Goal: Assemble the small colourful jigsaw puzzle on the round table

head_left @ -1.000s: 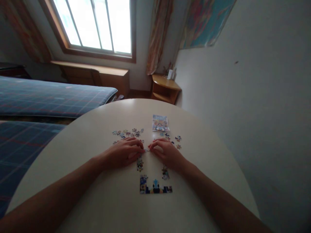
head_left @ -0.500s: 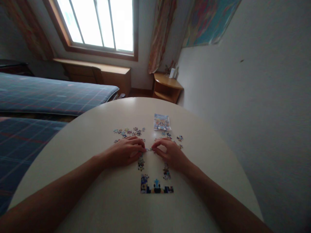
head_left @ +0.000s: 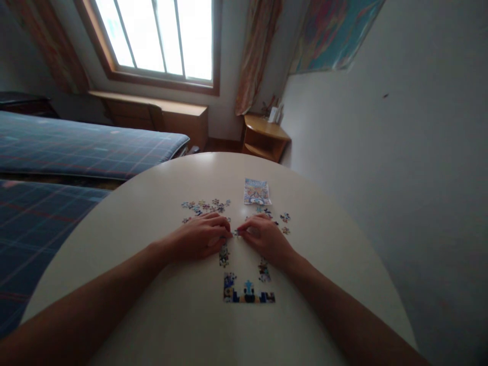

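My left hand (head_left: 200,237) and my right hand (head_left: 263,236) rest on a round white table (head_left: 152,203), fingertips meeting over small jigsaw pieces (head_left: 235,233). Both hands have their fingers curled and pressed together on those pieces. Just below them lies a partly joined strip of puzzle (head_left: 224,255), and nearer to me a joined bottom edge of the puzzle (head_left: 248,295). Loose pieces (head_left: 206,206) are scattered beyond my left hand, and a few more pieces (head_left: 284,218) lie beyond my right hand. A small printed picture card (head_left: 256,191) lies further back.
A bed with a blue checked cover (head_left: 76,147) stands to the left of the table. A wooden corner shelf (head_left: 265,137) and a wooden bench (head_left: 152,109) sit under the window. A wall (head_left: 400,152) runs close along the right.
My right hand's fingers, opened a little half a second ago, have closed back against my left fingertips. The view has shifted slightly; the puzzle parts lie as before.
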A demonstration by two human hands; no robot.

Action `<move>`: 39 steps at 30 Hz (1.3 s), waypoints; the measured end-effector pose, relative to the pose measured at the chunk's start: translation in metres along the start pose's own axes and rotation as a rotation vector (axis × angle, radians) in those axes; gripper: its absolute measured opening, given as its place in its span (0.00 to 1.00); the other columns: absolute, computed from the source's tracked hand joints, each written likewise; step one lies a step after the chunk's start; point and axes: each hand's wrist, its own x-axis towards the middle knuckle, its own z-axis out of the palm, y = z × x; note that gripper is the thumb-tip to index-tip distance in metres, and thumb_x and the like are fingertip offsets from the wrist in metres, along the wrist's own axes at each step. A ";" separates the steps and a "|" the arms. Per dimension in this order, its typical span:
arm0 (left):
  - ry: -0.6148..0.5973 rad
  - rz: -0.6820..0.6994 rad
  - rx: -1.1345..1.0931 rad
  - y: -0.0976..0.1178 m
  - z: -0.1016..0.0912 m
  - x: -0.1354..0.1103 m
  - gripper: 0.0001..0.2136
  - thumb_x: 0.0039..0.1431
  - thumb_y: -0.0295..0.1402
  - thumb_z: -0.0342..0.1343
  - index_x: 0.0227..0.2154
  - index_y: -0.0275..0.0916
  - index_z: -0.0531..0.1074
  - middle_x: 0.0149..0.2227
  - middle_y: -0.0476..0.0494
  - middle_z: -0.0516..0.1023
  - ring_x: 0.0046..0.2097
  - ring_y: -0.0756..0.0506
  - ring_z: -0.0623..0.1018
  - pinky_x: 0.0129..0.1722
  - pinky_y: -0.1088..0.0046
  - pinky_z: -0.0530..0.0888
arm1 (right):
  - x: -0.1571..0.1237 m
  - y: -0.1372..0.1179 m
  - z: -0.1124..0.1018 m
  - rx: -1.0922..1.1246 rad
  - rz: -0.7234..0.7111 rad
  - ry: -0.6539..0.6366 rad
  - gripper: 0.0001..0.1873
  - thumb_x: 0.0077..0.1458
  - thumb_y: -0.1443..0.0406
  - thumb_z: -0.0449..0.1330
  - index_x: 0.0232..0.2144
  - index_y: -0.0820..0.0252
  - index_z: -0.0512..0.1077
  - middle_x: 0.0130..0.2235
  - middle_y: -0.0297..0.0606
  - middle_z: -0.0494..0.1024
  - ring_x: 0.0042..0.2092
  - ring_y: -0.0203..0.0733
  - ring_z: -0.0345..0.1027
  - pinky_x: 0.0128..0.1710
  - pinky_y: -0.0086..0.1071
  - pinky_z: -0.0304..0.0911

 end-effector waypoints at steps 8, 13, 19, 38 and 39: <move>0.005 0.003 -0.001 -0.001 0.001 -0.001 0.09 0.63 0.28 0.53 0.44 0.43 0.74 0.46 0.44 0.77 0.48 0.44 0.74 0.50 0.64 0.73 | -0.002 0.001 0.000 -0.059 -0.116 0.008 0.08 0.58 0.68 0.63 0.38 0.51 0.80 0.40 0.35 0.82 0.45 0.42 0.71 0.52 0.39 0.62; 0.011 0.011 -0.006 -0.001 0.000 -0.001 0.10 0.63 0.28 0.53 0.45 0.43 0.74 0.46 0.44 0.77 0.48 0.44 0.74 0.51 0.64 0.73 | -0.006 0.003 -0.001 -0.136 -0.194 -0.054 0.08 0.58 0.65 0.63 0.39 0.48 0.81 0.46 0.33 0.82 0.50 0.45 0.69 0.54 0.43 0.62; 0.014 0.013 -0.005 0.000 -0.001 0.000 0.10 0.63 0.28 0.53 0.45 0.43 0.74 0.46 0.44 0.77 0.48 0.44 0.74 0.51 0.63 0.72 | -0.008 0.002 -0.004 -0.205 -0.227 -0.099 0.10 0.60 0.65 0.61 0.42 0.46 0.80 0.45 0.31 0.82 0.52 0.46 0.69 0.55 0.43 0.61; 0.019 0.014 -0.004 0.000 -0.001 -0.001 0.10 0.64 0.29 0.51 0.45 0.43 0.74 0.45 0.43 0.77 0.48 0.44 0.74 0.51 0.63 0.73 | -0.012 -0.003 -0.011 -0.214 -0.244 -0.114 0.13 0.61 0.66 0.59 0.46 0.52 0.77 0.46 0.37 0.80 0.51 0.46 0.68 0.57 0.44 0.61; 0.011 0.011 -0.005 0.000 -0.001 -0.001 0.11 0.64 0.28 0.51 0.45 0.43 0.74 0.46 0.43 0.77 0.48 0.44 0.74 0.51 0.63 0.73 | -0.012 -0.002 -0.013 -0.199 -0.216 -0.099 0.13 0.60 0.66 0.60 0.47 0.53 0.77 0.47 0.37 0.80 0.52 0.46 0.68 0.57 0.44 0.62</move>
